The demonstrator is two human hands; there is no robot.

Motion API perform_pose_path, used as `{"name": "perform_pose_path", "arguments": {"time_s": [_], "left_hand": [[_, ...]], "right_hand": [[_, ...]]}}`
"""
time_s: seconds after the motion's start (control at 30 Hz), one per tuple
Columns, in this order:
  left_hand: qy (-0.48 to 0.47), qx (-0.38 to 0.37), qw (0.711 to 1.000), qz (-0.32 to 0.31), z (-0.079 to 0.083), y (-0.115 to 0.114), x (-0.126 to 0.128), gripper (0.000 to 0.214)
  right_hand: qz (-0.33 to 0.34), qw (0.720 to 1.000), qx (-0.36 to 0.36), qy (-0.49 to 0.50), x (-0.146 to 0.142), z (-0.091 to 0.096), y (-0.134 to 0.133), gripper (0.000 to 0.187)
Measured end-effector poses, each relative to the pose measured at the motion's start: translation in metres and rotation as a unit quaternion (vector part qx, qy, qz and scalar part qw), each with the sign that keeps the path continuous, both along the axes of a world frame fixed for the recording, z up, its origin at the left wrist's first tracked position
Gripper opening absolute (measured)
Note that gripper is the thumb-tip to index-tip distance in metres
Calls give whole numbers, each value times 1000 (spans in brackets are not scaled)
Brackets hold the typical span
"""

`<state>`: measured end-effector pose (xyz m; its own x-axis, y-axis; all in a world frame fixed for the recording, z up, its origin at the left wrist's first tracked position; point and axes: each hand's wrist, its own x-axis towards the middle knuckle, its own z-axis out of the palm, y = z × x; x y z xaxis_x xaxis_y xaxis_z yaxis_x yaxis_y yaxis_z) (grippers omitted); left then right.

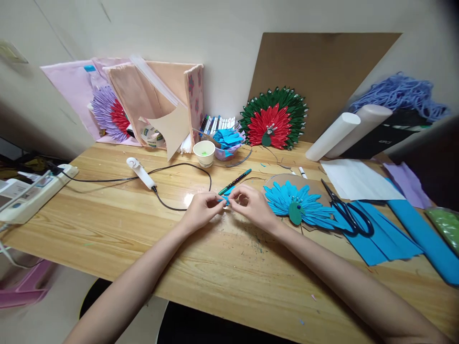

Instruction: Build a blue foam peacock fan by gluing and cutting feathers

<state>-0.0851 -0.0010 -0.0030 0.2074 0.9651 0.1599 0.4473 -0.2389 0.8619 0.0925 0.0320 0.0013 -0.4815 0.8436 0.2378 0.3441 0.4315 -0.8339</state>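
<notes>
Both of my hands meet over the middle of the wooden table (150, 239). Between the fingertips of my left hand (203, 209) and my right hand (249, 204) is a small piece of blue crepe paper (225, 199), pinched from both sides. Just beyond them lies a dark pen with a teal end (234, 181). To the right of my right hand rests a blue paper peacock (296, 198) with a green body, on a cardboard backing. Black-handled scissors (353, 217) lie over its right edge and onto blue crepe strips (383, 234).
A white glue gun (141, 174) with its black cord lies left of my hands. Behind stand a paper cup (204, 154), a bowl of blue scraps (229, 141) and a red-green paper peacock (270, 119). White rolls (333, 136) lean at right; a power strip (36, 193) sits left.
</notes>
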Motion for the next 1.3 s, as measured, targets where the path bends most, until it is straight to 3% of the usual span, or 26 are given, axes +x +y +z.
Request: {"name": "perform_pose_path", "arguments": {"time_s": [0.13, 0.33, 0.63, 1.0, 1.13, 1.3], "left_hand": [[18, 1, 1000, -8, -4, 0, 0, 22], [9, -15, 1000, -5, -6, 0, 0, 18], [-78, -103, 992, -12, -3, 0, 5, 18], [-137, -133, 982, 15, 2, -1, 7, 26], [-145, -133, 980, 18, 0, 0, 6, 24], [-130, -105, 985, 27, -1, -1, 5, 20]], "right_hand": [[8, 999, 42, -14, -2, -3, -3, 3], [22, 999, 46, -16, -2, -7, -5, 3], [16, 977, 206, -49, 0, -14, -10, 7], [27, 959, 269, -85, 0, -17, -13, 10], [18, 969, 240, -47, 1, -17, -13, 9], [-13, 995, 97, -2, 1, -15, -12, 6]]}}
